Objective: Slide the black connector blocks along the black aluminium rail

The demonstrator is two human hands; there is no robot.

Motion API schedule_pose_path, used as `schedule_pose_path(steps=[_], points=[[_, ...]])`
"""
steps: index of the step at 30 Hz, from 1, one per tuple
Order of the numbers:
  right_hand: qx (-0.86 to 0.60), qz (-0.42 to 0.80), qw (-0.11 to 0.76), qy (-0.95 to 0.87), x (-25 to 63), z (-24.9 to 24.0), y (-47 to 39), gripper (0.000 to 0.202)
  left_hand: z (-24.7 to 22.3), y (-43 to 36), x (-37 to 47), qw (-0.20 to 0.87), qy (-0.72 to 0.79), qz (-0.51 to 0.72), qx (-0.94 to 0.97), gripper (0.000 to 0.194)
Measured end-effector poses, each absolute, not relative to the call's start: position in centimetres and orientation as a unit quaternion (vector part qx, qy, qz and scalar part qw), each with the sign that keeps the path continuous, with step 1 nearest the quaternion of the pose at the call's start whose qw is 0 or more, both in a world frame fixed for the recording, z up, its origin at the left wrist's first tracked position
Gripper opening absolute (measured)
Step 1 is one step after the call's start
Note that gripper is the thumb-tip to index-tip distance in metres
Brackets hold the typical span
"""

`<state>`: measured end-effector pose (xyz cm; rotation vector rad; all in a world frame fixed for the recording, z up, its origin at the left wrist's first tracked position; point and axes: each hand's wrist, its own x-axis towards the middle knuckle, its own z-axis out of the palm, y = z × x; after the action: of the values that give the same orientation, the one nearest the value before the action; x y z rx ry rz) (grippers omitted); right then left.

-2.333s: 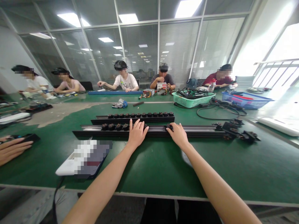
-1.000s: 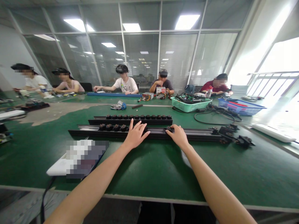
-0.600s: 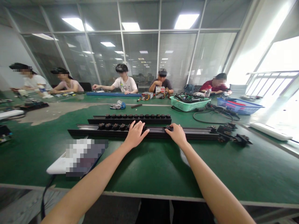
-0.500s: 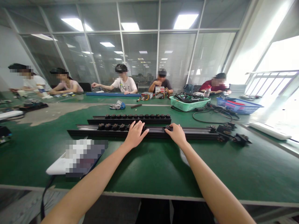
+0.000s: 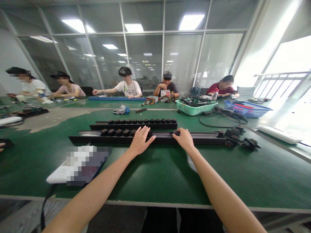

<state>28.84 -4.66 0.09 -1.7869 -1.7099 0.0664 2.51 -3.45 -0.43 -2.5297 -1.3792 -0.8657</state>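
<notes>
A long black rail (image 5: 204,139) lies across the green table, with several small black modules (image 5: 119,132) set in its left part. My left hand (image 5: 140,140) rests over the rail beside the modules, its fingers spread. Further right, my right hand (image 5: 184,139) pinches a small black module (image 5: 176,132) at the rail's metal channel; its fingers partly cover it. Behind lies a shorter black rail (image 5: 133,126) with a row of similar modules. Several loose modules (image 5: 250,143) sit at the long rail's right end.
A green basket of cables (image 5: 196,108) and a blue basket (image 5: 247,109) stand at the back right. A white device (image 5: 58,173) lies front left. A grey-blue cloth (image 5: 121,110) lies behind the rails. Several people sit across the table.
The whole view has shifted slightly. At the far left edge, part of another person's hand has appeared by a dark object. My hands keep nearly the same places on the rail.
</notes>
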Motion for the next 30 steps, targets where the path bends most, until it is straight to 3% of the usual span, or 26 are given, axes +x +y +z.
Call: schedule_pose_path(steps=[15, 23, 30], points=[[-0.677, -0.007, 0.329, -0.659, 29.2, -0.7, -4.0, 0.017, -0.4, -3.1, 2.3, 0.038, -0.453, -0.281, -0.845, 0.082], [-0.661, -0.015, 0.335, -0.671, 29.1, -2.0, -3.4, 0.044, -0.6, -3.0, 2.6, 0.042, -0.441, -0.280, -0.852, 0.081], [-0.652, -0.032, 0.322, -0.685, 28.7, -2.0, -3.4, 0.036, -0.5, -2.9, 2.7, 0.043, -0.440, -0.278, -0.853, 0.078]])
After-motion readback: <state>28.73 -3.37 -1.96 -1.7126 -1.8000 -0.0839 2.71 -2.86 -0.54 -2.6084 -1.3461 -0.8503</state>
